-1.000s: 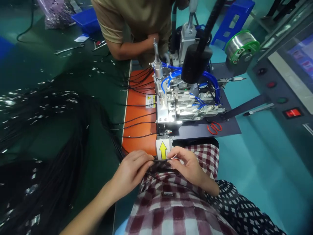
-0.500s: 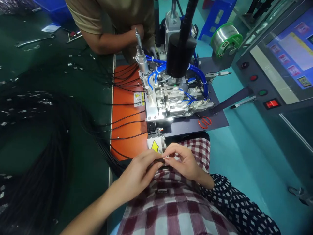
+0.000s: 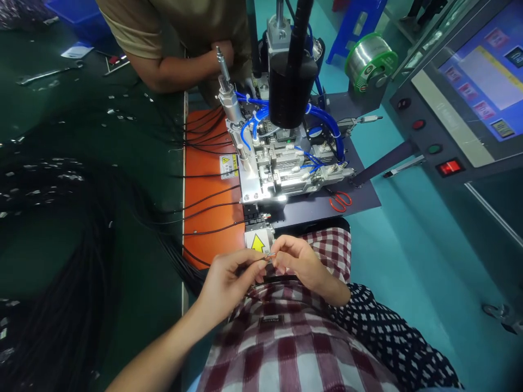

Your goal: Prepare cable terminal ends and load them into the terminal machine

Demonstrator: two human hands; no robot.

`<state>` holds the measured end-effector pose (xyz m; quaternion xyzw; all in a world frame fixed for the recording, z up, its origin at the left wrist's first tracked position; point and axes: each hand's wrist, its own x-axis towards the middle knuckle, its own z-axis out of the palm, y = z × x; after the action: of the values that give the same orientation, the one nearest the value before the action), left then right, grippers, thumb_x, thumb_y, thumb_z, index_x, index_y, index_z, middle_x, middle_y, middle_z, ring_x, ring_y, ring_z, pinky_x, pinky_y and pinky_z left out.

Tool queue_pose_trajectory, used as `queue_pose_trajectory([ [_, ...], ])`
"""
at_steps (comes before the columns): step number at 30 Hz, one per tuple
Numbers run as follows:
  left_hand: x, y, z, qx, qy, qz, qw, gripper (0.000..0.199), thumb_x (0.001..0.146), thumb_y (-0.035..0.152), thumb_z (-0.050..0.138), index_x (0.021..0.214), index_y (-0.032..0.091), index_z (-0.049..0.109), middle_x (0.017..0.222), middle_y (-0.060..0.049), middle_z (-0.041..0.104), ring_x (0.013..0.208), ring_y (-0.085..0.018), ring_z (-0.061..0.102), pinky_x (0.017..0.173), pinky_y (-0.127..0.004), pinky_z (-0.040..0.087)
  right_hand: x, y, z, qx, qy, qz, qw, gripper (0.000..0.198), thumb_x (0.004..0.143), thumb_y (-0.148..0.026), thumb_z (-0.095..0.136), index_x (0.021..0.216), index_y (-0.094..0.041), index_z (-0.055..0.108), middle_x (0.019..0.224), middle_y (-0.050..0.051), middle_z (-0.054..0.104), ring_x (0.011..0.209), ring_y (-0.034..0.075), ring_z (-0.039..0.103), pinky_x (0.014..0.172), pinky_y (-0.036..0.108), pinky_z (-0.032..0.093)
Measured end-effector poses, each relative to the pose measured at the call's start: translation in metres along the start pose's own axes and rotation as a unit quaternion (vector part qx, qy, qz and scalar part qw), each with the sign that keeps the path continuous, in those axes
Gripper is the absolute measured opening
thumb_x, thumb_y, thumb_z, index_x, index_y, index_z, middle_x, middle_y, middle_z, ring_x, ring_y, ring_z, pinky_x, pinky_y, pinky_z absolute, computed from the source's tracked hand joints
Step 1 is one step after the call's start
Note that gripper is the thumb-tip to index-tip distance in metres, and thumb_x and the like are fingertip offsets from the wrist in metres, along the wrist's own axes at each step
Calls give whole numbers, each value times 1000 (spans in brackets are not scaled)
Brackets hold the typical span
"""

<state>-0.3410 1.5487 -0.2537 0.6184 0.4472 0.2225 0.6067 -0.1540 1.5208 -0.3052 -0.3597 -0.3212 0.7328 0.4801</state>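
Note:
Close in front of my body, my left hand (image 3: 232,276) pinches a black cable near its stripped end. Thin coloured wires (image 3: 271,255) fan from that end, one of them orange. My right hand (image 3: 300,264) has its thumb and forefinger closed on the wire tips; the other fingers are curled. Just beyond my fingers is a white block with a yellow arrow (image 3: 258,243) on the machine (image 3: 286,174). Several black cables (image 3: 216,207) run over an orange plate (image 3: 212,223) into the machine's near side.
On the left, a dark green table (image 3: 139,326) carries a large bundle of black cables (image 3: 85,228) and a wrench (image 3: 51,72). Red-handled scissors (image 3: 340,201) lie right of the machine. Behind stand a solder spool (image 3: 371,62), a control panel (image 3: 453,125) and another person's arm (image 3: 180,71).
My hands have drawn slightly apart, and coloured wires now show between the fingertips. The whole view has shifted a little, with the machine appearing farther left.

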Motion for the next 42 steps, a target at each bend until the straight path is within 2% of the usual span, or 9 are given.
queue_pose_trajectory([
  [9,0,-7,8,-31,46,3,998,18,90,31,62,81,17,67,68,1,60,56,-8,54,54,-19,44,-1,2,11,-97,47,-41,993,13,86,-28,67,81,-17,64,70,-3,57,53,7,47,49,20,37],
  [12,-2,-9,10,-68,45,8,997,12,91,30,61,95,20,65,77,1,58,63,-8,52,58,-20,44,-1,5,14,-147,57,-54,986,10,87,-25,63,80,-17,63,72,-2,56,56,8,48,53,21,39],
  [15,-1,-8,10,-132,31,-19,991,21,90,32,63,107,22,60,81,1,56,62,-8,51,57,-21,44,-3,3,15,-199,48,-73,976,8,86,-21,61,78,-17,61,74,-1,58,63,10,49,59,24,41],
  [21,2,-15,16,-231,66,-51,969,17,90,33,63,85,18,56,60,5,48,48,-6,46,47,-19,29,-5,3,20,-244,45,-106,963,10,85,-20,59,76,-18,59,73,-1,57,66,12,50,63,25,41],
  [25,3,-20,22,-274,103,-55,955,22,91,34,63,80,17,54,58,6,47,46,-4,37,48,-19,26,-4,10,25,-281,75,-145,946,12,87,-20,58,75,-19,58,73,0,58,68,13,52,66,27,43],
  [29,2,-19,18,-260,80,-59,961,21,92,37,59,87,18,54,65,4,52,51,-6,41,52,-20,33,-2,14,27,-288,87,-179,937,12,89,-19,57,77,-20,58,74,0,58,68,14,54,65,28,44],
  [33,-1,-14,8,-171,10,-42,984,23,90,37,62,102,18,60,82,-2,60,74,-13,56,70,-25,45,-4,13,24,-314,70,-224,920,12,90,-16,55,79,-21,57,74,1,59,70,15,55,67,29,44],
  [38,-6,-14,9,-139,23,-41,989,16,89,32,64,95,17,64,71,2,55,57,-8,44,53,-20,36,-9,14,19,-357,73,-249,897,11,88,-13,56,81,-21,56,76,1,58,70,15,53,66,30,42],
  [42,-10,-16,13,-132,46,-25,990,13,88,29,66,94,17,66,74,1,59,62,-8,48,55,-19,38,-13,10,12,-367,61,-196,907,9,90,-18,57,81,-20,59,78,2,60,72,16,56,67,30,44],
])
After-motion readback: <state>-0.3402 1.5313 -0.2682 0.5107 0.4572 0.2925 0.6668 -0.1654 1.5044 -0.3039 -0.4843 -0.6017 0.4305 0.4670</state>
